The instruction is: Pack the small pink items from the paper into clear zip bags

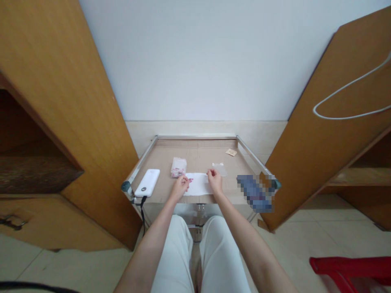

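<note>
A white sheet (199, 186) lies flat near the front of the tray table, with small pink marks or pieces (191, 180) at its left end. My left hand (181, 187) is at that end, thumb and fingers pinched together; whatever lies between them is too small to make out. At the sheet's right end, my right hand (215, 180) has its fingertips closed too, their content hidden. Just behind the left hand sits a stack of clear packets with pink print or contents (179, 166). A clear plastic bag (219, 168) rests beyond the right hand.
On the table's left is a white power bank (148, 182) with a black cable. A small tan card (231, 152) lies at the back right, a blurred-out bluish item (255, 193) at the front right. A metal rim (195, 137) edges the cardboard-covered top. Wooden cabinets flank it.
</note>
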### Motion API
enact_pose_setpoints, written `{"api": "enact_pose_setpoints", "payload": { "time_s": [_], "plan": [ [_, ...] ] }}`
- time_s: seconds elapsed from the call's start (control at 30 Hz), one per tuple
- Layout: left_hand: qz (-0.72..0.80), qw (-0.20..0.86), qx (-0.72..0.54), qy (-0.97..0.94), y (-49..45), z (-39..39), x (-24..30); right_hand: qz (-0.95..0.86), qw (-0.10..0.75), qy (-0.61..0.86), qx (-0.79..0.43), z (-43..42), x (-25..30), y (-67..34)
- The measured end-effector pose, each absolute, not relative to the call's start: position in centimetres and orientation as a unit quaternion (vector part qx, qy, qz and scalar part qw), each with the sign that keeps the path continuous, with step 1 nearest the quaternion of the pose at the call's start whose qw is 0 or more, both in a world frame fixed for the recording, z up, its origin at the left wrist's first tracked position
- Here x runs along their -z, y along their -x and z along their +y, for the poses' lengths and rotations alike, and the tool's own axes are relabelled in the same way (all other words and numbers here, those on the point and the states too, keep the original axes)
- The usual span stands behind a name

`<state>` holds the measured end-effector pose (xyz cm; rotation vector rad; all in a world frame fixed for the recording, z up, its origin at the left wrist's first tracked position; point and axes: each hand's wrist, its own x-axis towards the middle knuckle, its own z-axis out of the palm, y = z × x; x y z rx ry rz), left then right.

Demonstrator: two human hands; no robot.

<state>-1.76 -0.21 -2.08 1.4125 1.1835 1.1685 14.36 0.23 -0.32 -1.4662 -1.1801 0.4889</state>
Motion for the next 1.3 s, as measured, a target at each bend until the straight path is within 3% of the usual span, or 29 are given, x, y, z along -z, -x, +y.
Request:
{"api": "enact_pose_setpoints", "payload": {
  "time_s": [0.1, 0.23, 0.7, 0.93, 1.17, 1.3],
  "plan": [
    [0.481, 0.461, -0.477, -0.573, 1.7, -0.2, 2.0, -0.573, 0.375, 0.727, -0.060, 0.6, -0.7, -16.3],
    [0.477, 0.470, -0.479, -0.567, 1.7, -0.2, 2.0, -0.593, 0.189, 0.783, -0.008, 0.9, -1.1, -17.9],
    [0.468, 0.460, -0.480, -0.582, 2.0, -0.2, 2.3, -0.595, 0.121, 0.795, -0.002, 1.8, -0.5, -19.1],
    [0.464, 0.463, -0.488, -0.576, 2.0, -0.1, 2.4, -0.555, 0.195, 0.808, -0.033, 1.4, -0.3, -19.4],
    [0.453, 0.490, -0.504, -0.549, 2.1, -0.1, 2.2, -0.529, 0.438, 0.727, 0.002, 1.6, 0.0, -19.2],
    [0.447, 0.504, -0.520, -0.524, 2.1, -0.4, 1.6, -0.515, 0.571, 0.632, -0.098, 1.4, -0.1, -17.4]
  ]
}}
